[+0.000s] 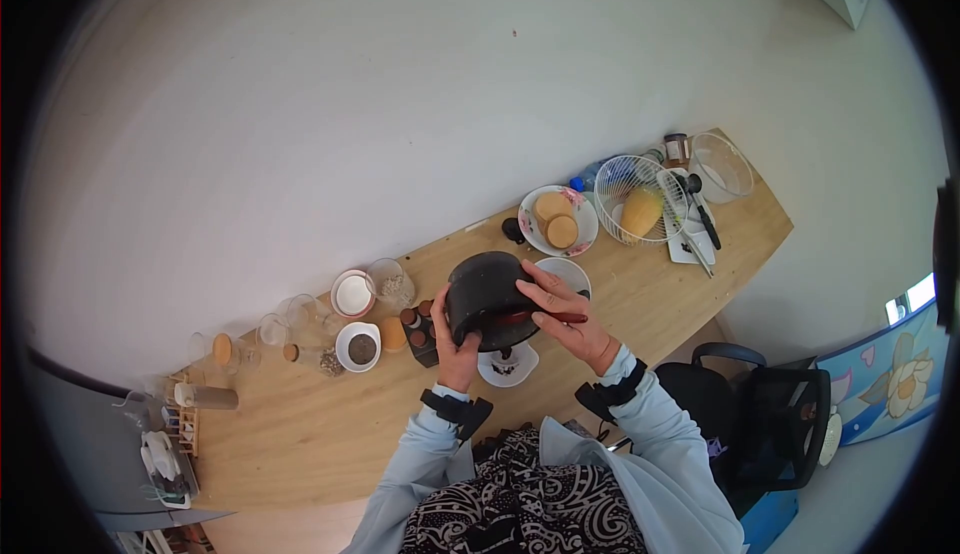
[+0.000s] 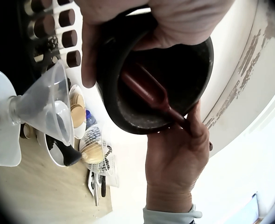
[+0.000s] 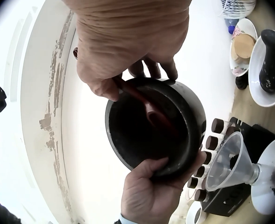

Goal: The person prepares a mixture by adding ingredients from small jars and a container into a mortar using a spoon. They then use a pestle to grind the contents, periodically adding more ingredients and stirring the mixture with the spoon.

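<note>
The left hand (image 1: 457, 362) grips the one mortar (image 1: 490, 289) by its rim, thumb inside, holding it tipped in the air above the tabletop (image 1: 640, 299), about midway between its left and right ends; the right hand (image 1: 575, 334) pinches the handle of the one scoop (image 2: 144, 84), its fingers against the mortar's outer wall. The step looks like scraping out the mortar, though its inside is too dark to show what remains. To do it well, brace the rim firmly, draw the scoop along the lower wall in short strokes, and tip the mouth close above the one funnel (image 3: 228, 165). Counting from the tabletop's left end: one bottle (image 1: 210, 397) on its side; several jars (image 1: 222, 349), too overlapped to count; toward the far edge, one pink bowl (image 1: 336, 296) and one seed bowl (image 1: 343, 352); one rack (image 3: 228, 200) of vials (image 1: 408, 316), at least five; one white bowl (image 1: 528, 366) by the near edge, below the funnel; one pestle (image 3: 269, 67) in its bowl; one floral bowl (image 1: 572, 197) with two cork lids (image 1: 562, 232); toward the right corner, one basket (image 1: 612, 179) with one squash (image 1: 642, 216), one knife (image 1: 708, 226) and one glass bowl (image 1: 735, 179).
</note>
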Demonstrator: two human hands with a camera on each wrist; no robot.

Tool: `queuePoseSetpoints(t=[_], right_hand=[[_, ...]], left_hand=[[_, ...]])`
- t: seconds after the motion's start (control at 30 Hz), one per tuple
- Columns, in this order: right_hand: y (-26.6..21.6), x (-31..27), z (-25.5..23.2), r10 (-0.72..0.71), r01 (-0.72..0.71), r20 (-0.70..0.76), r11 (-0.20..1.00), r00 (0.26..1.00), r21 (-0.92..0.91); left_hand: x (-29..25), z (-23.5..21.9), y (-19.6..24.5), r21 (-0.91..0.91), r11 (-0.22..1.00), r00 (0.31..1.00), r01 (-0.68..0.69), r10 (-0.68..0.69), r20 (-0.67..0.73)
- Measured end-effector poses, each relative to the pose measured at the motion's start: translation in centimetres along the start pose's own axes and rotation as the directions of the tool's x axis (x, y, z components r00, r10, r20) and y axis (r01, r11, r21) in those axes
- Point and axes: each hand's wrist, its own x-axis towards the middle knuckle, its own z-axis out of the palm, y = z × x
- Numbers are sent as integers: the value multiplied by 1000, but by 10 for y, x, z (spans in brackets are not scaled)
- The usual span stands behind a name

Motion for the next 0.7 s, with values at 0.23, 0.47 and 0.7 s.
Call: queuePoseSetpoints(t=[0.23,0.47,0.7], right_hand=[[-30,0,3,-172,107,-63,819,983,-563],[-28,-21,13,-285,202,-29,745,958,-636],[-32,-25,18,-273,212,-45,833,961,-511]], left_hand=[[2,-2,-1,-107,993,998,48,-51,-29],[0,-6,-6,-47,998,997,44,-46,-55],[-1,-3,-3,-72,997,998,34,-37,-50]])
